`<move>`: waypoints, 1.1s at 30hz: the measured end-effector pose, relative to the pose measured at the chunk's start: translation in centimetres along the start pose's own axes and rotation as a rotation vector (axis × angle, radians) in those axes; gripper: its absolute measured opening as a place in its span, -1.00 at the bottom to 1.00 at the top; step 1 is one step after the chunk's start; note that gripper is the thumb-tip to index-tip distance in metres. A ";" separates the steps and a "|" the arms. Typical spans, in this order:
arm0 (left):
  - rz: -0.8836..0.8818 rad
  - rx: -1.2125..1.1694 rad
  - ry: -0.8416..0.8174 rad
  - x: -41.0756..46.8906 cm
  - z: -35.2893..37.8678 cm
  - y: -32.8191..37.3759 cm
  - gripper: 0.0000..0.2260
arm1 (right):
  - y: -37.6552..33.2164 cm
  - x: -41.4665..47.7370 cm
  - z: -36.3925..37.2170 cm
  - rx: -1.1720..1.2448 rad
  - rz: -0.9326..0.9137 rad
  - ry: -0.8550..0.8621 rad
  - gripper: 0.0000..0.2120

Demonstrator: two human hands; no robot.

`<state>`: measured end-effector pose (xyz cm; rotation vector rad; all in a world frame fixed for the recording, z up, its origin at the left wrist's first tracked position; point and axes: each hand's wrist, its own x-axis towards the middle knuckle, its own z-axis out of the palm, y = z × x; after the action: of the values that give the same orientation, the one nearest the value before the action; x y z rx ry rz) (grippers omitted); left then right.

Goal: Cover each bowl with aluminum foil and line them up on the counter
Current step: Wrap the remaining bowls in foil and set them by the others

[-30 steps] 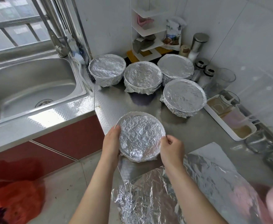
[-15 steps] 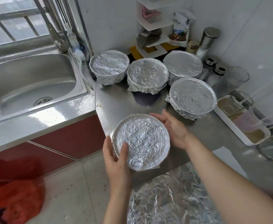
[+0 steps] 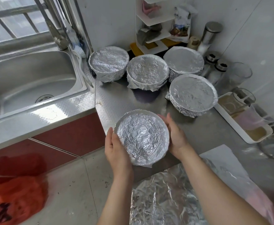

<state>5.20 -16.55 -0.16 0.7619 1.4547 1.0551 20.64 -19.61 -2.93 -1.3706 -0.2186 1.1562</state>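
I see both hands around one foil-covered bowl (image 3: pixel 142 137). The left hand (image 3: pixel 116 148) cups its near-left wall with the thumb lying along the rim, and the right hand (image 3: pixel 176 137) cups the right wall with the fingers reaching up along the far edge. The foil is wrinkled and pressed down over the rim all round, with a loose flap at the near side. The bowl is at the near corner of the steel counter (image 3: pixel 121 101), its left part out past the counter's edge. I cannot tell whether its base touches the surface. Beyond the hands stand four more wrapped bowls. The left bowl (image 3: pixel 108 62), middle bowl (image 3: pixel 146 70) and right bowl (image 3: pixel 183 60) sit in a close row toward the wall. A fourth bowl (image 3: pixel 193 93) stands just in front of the right one, nearer my right hand. Below the wrists a crumpled foil sheet (image 3: pixel 165 195) hangs over the counter's near edge. Off to the left of the grip lies the sink (image 3: pixel 27 78), and well to the right a white tray (image 3: pixel 246 127) holds some glassware.
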 end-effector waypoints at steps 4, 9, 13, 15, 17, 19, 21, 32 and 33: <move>-0.027 -0.026 -0.010 -1.2 -0.1 -0.5 -0.65 | 1.2 -0.9 0.1 0.105 0.013 -0.022 -0.41; -0.018 0.019 0.014 -1.8 0.5 -0.4 -0.64 | 2.3 -1.9 1.2 0.019 -0.042 0.153 -0.52; -0.097 0.017 -0.009 -2.5 -0.2 0.0 -0.68 | 0.2 -2.0 1.1 -0.067 -0.056 0.161 -0.50; -0.148 0.044 0.015 -3.2 -1.2 0.1 -0.79 | -0.7 -2.5 0.0 -0.045 -0.080 0.269 -0.52; -0.134 0.125 0.043 -3.6 -2.7 0.2 -0.79 | -0.9 -3.7 -1.3 -0.002 -0.087 0.379 -0.55; -0.084 0.191 0.048 -3.5 -3.7 0.2 -0.81 | 0.3 -5.5 -2.1 0.047 -0.062 0.424 -0.59; -0.034 0.218 -0.007 -2.9 -3.5 0.7 -0.85 | 1.9 -7.1 -2.0 0.096 -0.019 0.436 -0.63; 0.040 0.125 -0.181 -1.2 -0.3 -0.1 -0.67 | 2.4 -6.0 2.1 -0.001 -0.034 0.501 -0.53; 0.044 0.120 -0.160 -0.6 -0.2 0.2 -0.67 | 2.3 -5.3 2.4 -0.011 -0.031 0.507 -0.53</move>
<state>5.10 -17.07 0.25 0.9466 1.3785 0.9242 15.23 -22.46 -1.64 -1.6158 0.1174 0.7496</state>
